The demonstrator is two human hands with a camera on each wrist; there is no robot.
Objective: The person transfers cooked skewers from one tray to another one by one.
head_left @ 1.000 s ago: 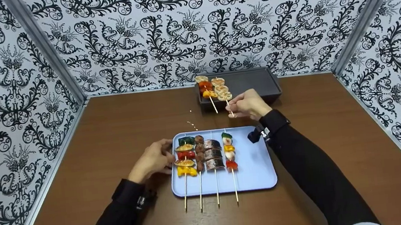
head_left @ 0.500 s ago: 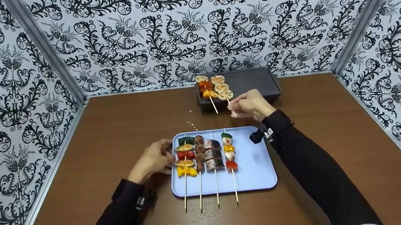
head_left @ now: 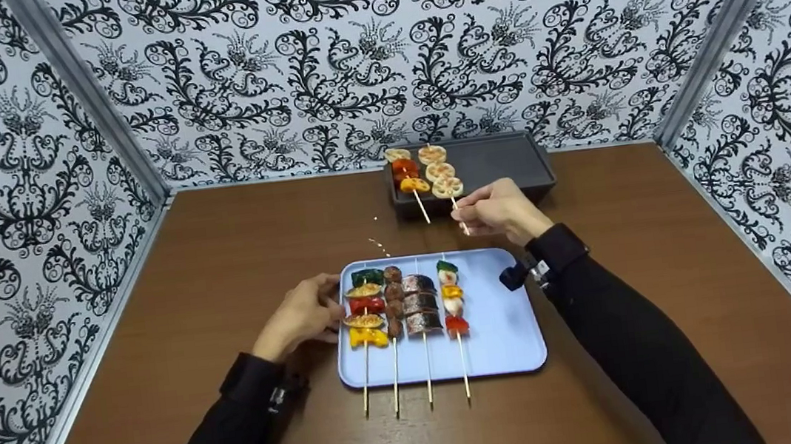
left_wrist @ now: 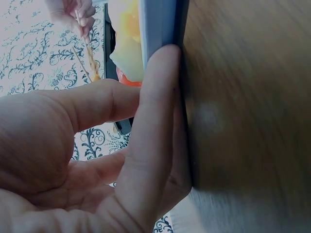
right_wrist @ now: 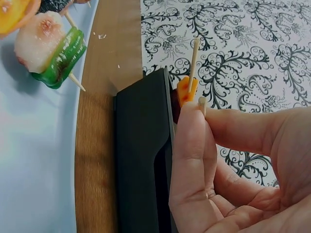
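Note:
In the head view, my right hand [head_left: 502,211] pinches the bare stick end of a lotus root skewer [head_left: 440,171]. Its round slices are over the left part of a dark grill pan [head_left: 496,158]. Right beside it, a skewer with red and yellow pepper [head_left: 406,170] lies on the pan, stick poking over the front edge. In the right wrist view, thumb and fingers [right_wrist: 190,141] meet round the stick. My left hand [head_left: 299,315] holds the left rim of a pale blue tray [head_left: 506,343]; in the left wrist view a finger [left_wrist: 150,111] presses along the tray's side.
On the tray lie a mixed vegetable skewer [head_left: 365,307], a meatball skewer [head_left: 394,302], a fish skewer [head_left: 420,304] and a pepper-and-white-chunk skewer [head_left: 453,305], sticks pointing toward me. Pale crumbs [head_left: 379,245] dot the brown table [head_left: 240,232]. Patterned walls [head_left: 378,67] enclose the table.
My right hand has shifted slightly right and nearer to me, drawing the lotus root skewer a little away from the pepper skewer. My left hand and the tray have stayed put.

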